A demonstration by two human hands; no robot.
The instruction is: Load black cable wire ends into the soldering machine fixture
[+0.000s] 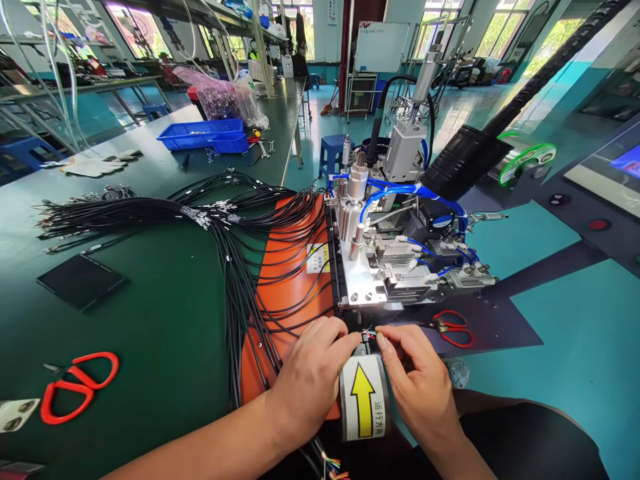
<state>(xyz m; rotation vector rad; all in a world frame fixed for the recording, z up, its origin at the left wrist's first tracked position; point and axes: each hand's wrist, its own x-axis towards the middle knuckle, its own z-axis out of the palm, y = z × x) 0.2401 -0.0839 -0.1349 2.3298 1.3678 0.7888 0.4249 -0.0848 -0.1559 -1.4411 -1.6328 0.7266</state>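
Just in front of the machine, my right hand (420, 377) pinches thin coloured wires (370, 333) between thumb and fingertips. My left hand (317, 370) is closed around the other end of these wires, at a cable whose sheath is mostly covered by the fingers. Below the fingertips is a small dark metal fixture, and under that a round housing (364, 400) with a yellow arrow label. Black cables (245, 300) run in a bundle over an orange plate (295, 267) beside my left hand. More stripped coloured wire ends (333, 463) show at the bottom edge.
The machine (390, 233) with metal cylinders and blue air hoses stands ahead. Red-handled scissors (80, 387) lie on the green table at left; another red-handled pair (453, 329) lies right of the machine. A blue bin (205, 137) and a black flat tray (83, 280) are farther back.
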